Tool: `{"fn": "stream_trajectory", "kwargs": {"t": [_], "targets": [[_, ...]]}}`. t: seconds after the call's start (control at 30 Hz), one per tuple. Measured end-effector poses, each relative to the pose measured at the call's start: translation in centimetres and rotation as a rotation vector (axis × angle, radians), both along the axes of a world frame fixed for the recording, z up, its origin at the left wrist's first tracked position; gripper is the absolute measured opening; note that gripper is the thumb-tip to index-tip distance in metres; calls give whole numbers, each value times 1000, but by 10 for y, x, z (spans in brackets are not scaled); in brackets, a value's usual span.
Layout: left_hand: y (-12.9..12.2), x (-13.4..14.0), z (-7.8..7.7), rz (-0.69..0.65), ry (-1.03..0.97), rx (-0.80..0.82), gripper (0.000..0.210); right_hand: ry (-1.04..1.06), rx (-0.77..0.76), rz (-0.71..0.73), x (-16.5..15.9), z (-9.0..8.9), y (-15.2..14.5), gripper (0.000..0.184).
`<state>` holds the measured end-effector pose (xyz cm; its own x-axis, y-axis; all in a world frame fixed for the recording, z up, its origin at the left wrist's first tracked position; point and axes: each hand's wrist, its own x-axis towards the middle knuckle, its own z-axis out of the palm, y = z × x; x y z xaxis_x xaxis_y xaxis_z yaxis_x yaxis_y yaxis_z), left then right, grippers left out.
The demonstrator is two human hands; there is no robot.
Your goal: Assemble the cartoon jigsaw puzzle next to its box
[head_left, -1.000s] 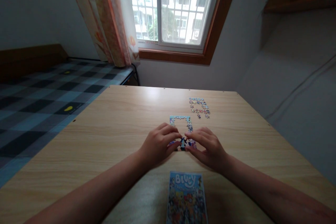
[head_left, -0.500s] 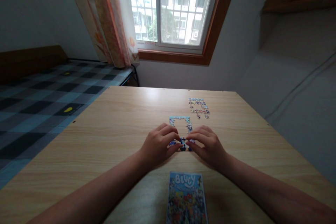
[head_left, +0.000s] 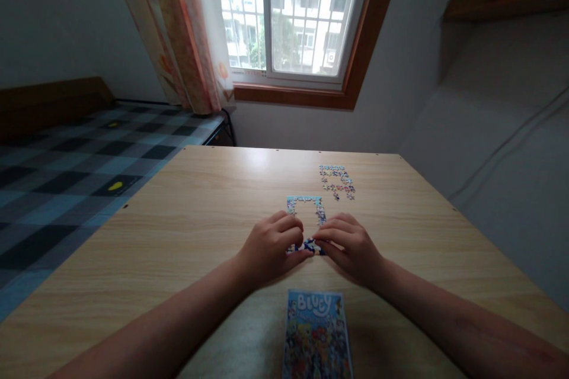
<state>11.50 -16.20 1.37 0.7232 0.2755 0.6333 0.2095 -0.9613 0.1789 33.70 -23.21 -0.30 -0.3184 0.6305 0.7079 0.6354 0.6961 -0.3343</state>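
A partly joined jigsaw puzzle [head_left: 320,213] lies flat on the wooden table, a rectangular border with bare tabletop inside. At its lower left is my left hand [head_left: 272,247], thumb stretched along the bottom edge and the curled fingers apart from it. My right hand [head_left: 349,243] pinches at a dark blue puzzle piece [head_left: 310,244] in the bottom rows, thumb and index finger together. Fingers cover much of the puzzle's lower corners, so the piece's exact fit cannot be made out. Loose puzzle pieces [head_left: 332,173] are laid in rows beyond the border, to the right.
Nearest me on the table [head_left: 195,219] is a puzzle box [head_left: 316,334] marked "BLUEY". A bed with a checked cover [head_left: 89,157] stands to the left. Behind the table are a curtain [head_left: 189,41] and a barred window [head_left: 302,18].
My left index finger has lifted and drawn back from the thumb, uncovering more of the lower puzzle. My right fingertips have shifted slightly and stay at the bottom rows.
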Motion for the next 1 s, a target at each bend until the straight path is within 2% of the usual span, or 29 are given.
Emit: {"fn": "stream_trajectory", "kwargs": {"t": [0.17, 0.33, 0.6, 0.9, 1.0], "targets": [[1, 0, -3, 47, 11, -20, 31, -1, -10, 41, -1, 0, -2, 18], [0, 1, -1, 20, 6, 0, 28, -14, -16, 56, -3, 2, -3, 22], [1, 1, -2, 30, -1, 4, 29, 0, 43, 22, -2, 1, -2, 16], [-3, 3, -2, 22, -10, 29, 30, -30, 24, 33, 0, -1, -2, 15], [1, -1, 0, 8, 2, 2, 36, -34, 17, 25, 0, 0, -2, 13]]}}
